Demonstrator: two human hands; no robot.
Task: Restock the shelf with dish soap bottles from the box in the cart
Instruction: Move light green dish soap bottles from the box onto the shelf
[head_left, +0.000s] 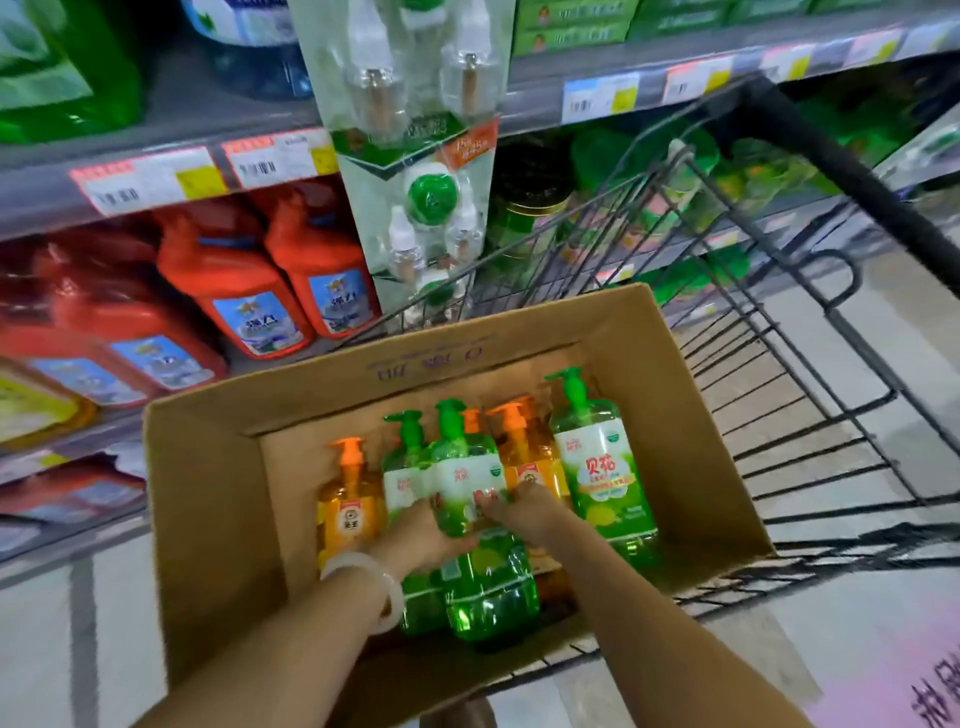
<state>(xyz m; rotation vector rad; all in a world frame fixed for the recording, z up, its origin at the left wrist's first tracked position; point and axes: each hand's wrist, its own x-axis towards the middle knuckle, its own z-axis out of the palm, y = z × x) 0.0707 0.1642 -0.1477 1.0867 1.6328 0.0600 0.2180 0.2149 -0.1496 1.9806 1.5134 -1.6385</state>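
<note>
Only one view here, from the head camera looking down. Lower middle of the frame is the cardboard box (218, 499) sitting in the wire cart (810, 395), and inside it there's a bunch of pump bottles, green and orange, standing packed together.

Both hands are down in the box on the same green dish soap bottle (467, 483) near the centre. The left hand (421, 535), with a pale bangle (387, 587) on its wrist, cups the bottle's lower left side with the fingers wrapped under it. The right hand (524, 512) presses in from the right, fingers curled onto the label. So both have a hold on it, though I can't tell how firm.

If I were doing this lift, I'd go straight up so the pump head doesn't snag the orange bottle (524, 457) right behind it or knock the green one (402, 467) touching on the left. Slick plastic, probably heavy with liquid, so keeping a hand under the base seems smart. Don't carry it by the pump.

The shelf (156, 130) is in the upper left, with red jugs (234, 291) under the price tags; where the soap is meant to go isn't obvious from here.
</note>
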